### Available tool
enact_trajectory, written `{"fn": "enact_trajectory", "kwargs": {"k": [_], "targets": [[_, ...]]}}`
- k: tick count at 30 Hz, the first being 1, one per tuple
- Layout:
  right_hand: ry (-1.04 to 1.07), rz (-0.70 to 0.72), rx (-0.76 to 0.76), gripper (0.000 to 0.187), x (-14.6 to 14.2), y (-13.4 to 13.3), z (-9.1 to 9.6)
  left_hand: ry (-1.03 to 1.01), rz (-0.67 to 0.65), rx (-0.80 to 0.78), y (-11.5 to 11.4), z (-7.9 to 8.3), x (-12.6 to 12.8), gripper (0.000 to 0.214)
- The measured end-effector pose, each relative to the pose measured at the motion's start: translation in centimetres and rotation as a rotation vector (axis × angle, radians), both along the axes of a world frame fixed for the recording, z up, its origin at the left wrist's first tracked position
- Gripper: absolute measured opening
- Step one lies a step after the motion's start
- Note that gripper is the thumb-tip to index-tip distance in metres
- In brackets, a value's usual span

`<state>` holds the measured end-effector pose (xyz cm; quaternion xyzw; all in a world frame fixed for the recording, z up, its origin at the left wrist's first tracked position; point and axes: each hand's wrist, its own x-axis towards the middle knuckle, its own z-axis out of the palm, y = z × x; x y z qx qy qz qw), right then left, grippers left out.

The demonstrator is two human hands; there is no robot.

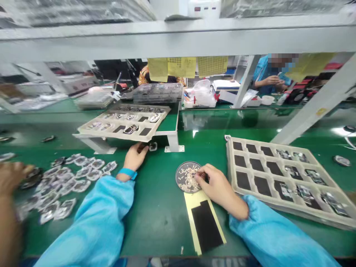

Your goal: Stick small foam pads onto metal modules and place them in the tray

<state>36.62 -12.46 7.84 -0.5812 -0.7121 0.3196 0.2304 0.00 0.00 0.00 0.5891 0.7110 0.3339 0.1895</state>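
Note:
My right hand (215,183) reaches over a round dark dish (178,178) of small beige pieces. Its thumb and fingertips are pinched together at the dish's right side; anything between them is too small to make out. Under the dish lies a yellow strip with a black sheet (206,226) on it. My left hand (135,159), with a blue wristband (128,173), is at the front edge of the raised tray (111,132). Its fingers are curled and partly hidden, and what they hold cannot be made out. Just right of them sits a small pale-framed part (152,147).
Many framed parts (66,180) lie spread at left, where another person's hand (12,176) reaches in. A compartment tray (257,200) with boards and black pads stands at right. The raised tray rests on a green-topped stand (172,128). Across the bench sits a person in blue (261,79).

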Motion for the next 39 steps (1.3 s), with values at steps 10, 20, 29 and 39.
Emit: {"fn": "enact_trajectory", "kwargs": {"k": [10,20,29,39], "targets": [[-0.034,0.002,-0.019,0.033,-0.5,-0.1,0.3,-0.054,-0.198,-0.072,-1.0,0.1,2.4,0.043],[0.089,0.018,0.0,0.014,-0.7,-0.4,0.7,-0.154,-0.127,-0.035,-2.7,1.1,3.9,0.047],[0.216,0.024,0.114,0.024,-1.0,-0.5,2.3,-0.08,-0.669,0.188,-5.1,6.1,15.2,0.02],[0.025,0.15,0.231,0.042,2.6,-0.4,3.6,0.285,-1.077,0.213,8.3,5.1,28.3,0.049]]}}
